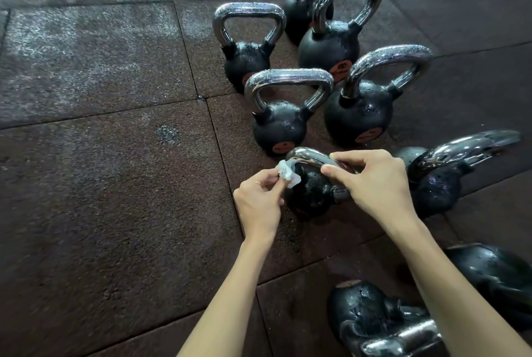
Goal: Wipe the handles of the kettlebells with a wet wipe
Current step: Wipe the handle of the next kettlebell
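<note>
Speckled rubber floor tiles (115, 198), pale patches (72, 48) perhaps dust, kettlebells (280, 126) clustered

top kettlebell (299, 11): cut by frame edge | held handle (308, 153): partly under right hand (380, 184)

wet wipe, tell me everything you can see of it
The wipe is a small white wad, crumpled and bunched, and it looks thin and damp. The left hand pinches it between thumb and fingertips. It sits against the left end of the chrome handle of the nearest kettlebell, where the handle bends down to the black body. The right hand grips the handle's other side and does not touch the wipe.
</note>
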`<state>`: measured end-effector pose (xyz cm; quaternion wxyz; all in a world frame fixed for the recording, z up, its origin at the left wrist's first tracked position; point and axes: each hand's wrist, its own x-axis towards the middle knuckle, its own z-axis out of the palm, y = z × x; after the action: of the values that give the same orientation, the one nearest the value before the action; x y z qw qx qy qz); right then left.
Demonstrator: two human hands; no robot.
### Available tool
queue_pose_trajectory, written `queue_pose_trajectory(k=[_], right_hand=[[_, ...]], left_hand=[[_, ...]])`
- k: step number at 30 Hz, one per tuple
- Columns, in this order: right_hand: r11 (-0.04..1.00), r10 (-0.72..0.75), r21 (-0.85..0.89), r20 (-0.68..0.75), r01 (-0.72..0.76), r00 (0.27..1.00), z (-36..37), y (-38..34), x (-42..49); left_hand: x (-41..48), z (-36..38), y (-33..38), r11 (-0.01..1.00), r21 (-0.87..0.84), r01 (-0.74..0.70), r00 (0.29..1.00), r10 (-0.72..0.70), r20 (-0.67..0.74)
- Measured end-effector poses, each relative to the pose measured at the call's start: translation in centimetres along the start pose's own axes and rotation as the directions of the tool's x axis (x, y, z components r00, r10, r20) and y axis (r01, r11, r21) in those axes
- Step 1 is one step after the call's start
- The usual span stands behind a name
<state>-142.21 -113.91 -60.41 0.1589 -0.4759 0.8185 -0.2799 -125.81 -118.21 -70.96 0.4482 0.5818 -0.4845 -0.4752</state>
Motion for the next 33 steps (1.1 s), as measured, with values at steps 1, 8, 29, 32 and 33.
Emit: queue_pose_trajectory(k=[1,8,29,32,33], right_hand=[[1.000,0.008,0.012,0.004,-0.008,1.000,-0.1,-0.1,0.0],[1.000,0.012,0.019,0.003,-0.012,1.000,0.0,0.1,-0.1],[0.987,0.063,0.127,0.265,-0.100,0.962,-2.2,2.3,0.8],[0.986,0.071,0.125,0.273,-0.109,0.959,-2.2,2.5,0.9],[0.985,0.072,0.129,0.273,-0.111,0.959,-2.2,2.6,0.9]], left_hand=[[-0.2,0.0,0.2,1.000,-0.002,-0.028,0.999,0.028,-0.019],[0.6,0.2,0.1,1.000,-0.022,-0.013,0.999,0.011,-0.053],[0.3,-0.1,1.5,0.962,-0.271,0.033,0.999,-0.025,0.034],[1.1,-0.1,1.2,0.958,-0.280,0.064,0.997,-0.049,0.061],[1.4,-0.1,1.0,0.958,-0.276,0.080,0.995,-0.061,0.075]])
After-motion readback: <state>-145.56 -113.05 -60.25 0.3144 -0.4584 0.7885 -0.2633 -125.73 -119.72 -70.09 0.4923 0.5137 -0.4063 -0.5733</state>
